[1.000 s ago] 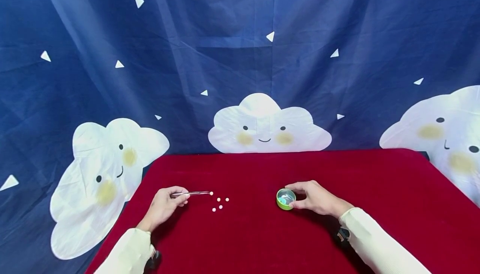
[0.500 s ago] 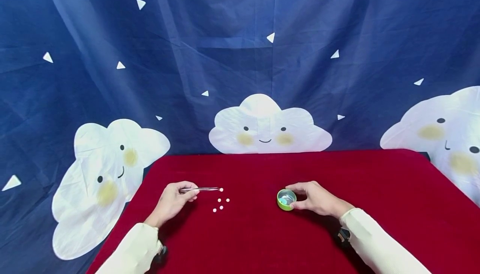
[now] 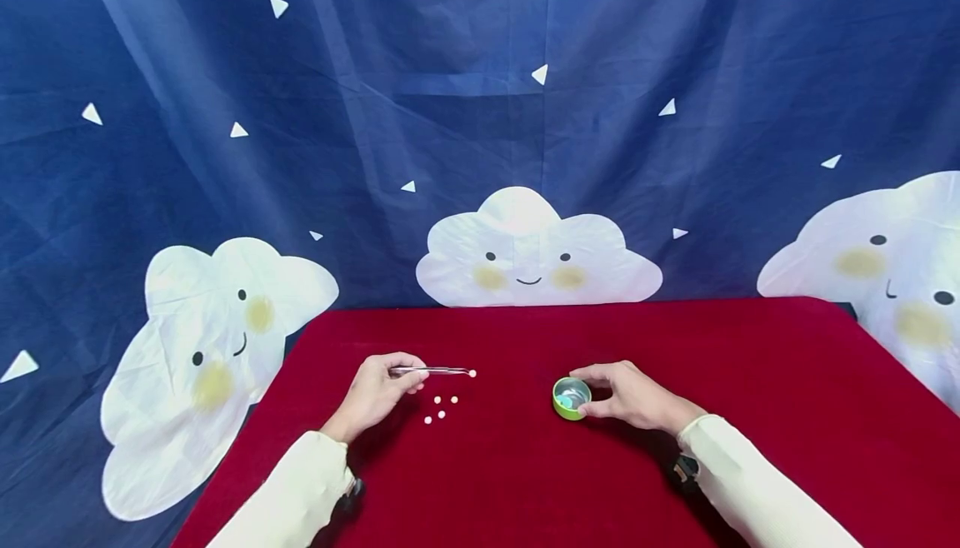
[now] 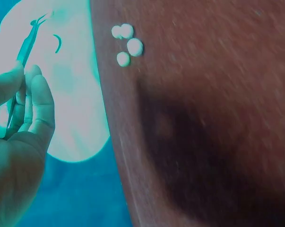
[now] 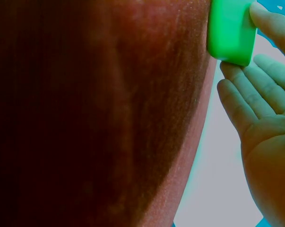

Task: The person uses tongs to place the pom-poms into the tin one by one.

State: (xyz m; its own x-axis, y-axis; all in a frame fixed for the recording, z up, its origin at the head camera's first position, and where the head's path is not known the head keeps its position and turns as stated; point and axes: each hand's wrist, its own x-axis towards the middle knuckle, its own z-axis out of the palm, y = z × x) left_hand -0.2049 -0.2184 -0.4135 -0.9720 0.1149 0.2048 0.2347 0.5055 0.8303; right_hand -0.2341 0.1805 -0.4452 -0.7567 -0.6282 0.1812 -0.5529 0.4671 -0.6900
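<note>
While L grip (image 3: 381, 388) pinches tweezers (image 3: 446, 371) w/ bead (image 3: 472, 373), long axis runs R — roughly twd tin (image 3: 568, 412), held by R grip (image 3: 632, 396).

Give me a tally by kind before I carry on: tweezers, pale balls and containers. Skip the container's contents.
Tweezers: 1
Pale ball at the tweezers' tip: 1
Pale balls on the red cloth: 4
Green container: 1
Total: 7
</note>
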